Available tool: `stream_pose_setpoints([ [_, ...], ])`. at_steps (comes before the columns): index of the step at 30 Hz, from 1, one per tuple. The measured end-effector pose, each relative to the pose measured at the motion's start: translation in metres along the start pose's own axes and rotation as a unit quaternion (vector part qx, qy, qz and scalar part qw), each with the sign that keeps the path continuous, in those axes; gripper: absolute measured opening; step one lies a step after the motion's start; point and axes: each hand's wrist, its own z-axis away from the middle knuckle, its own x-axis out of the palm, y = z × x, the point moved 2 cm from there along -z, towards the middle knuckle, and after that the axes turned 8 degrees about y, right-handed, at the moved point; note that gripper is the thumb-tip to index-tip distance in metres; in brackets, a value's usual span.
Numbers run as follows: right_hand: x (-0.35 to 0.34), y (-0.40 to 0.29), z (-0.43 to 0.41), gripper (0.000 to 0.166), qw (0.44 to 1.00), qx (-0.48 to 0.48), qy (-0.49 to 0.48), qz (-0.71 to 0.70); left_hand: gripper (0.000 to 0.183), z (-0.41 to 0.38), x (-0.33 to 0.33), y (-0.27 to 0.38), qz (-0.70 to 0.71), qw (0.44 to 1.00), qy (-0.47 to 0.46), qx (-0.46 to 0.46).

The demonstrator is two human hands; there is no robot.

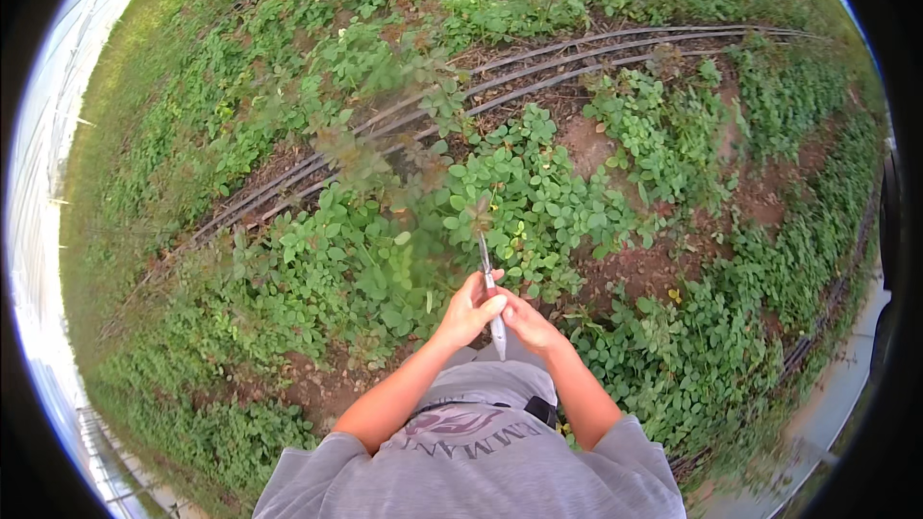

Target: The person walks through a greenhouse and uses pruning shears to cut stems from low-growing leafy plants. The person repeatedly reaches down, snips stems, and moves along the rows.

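In front of my waist, my left hand and my right hand meet around a slim hand tool. It has a narrow metal front end, a red middle and a grey handle pointing back at me. It looks like pruning shears seen edge-on, but the picture does not settle this. My left thumb lies across the tool, while my right fingers press against its other side and are partly hidden. Just past the metal tip stands a reddish leafy shoot; whether they touch I cannot tell. Green leafy shrubs, rose-like, grow beyond my hands.
Several dark irrigation pipes run diagonally across the planted rows. Bare reddish soil shows between shrubs on the right, and more soil at lower left. Pale greenhouse sheeting borders the left. A light path lies at lower right.
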Motion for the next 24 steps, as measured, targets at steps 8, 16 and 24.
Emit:
stream_pose_setpoints([
  [8,-0.098,-0.070,-0.006,0.102,0.994,0.037,-0.086,-0.050,0.082,-0.063,0.080,0.012,-0.193,0.980,0.041,0.012],
  [16,-0.145,-0.071,-0.031,0.069,0.991,0.033,-0.028,0.127,0.083,-0.106,0.107,0.006,-0.104,0.993,0.039,-0.034],
  [24,-0.174,-0.020,-0.042,0.043,0.957,0.188,0.162,-0.152,0.067,-0.106,0.075,-0.073,-0.056,0.987,0.059,-0.141],
])
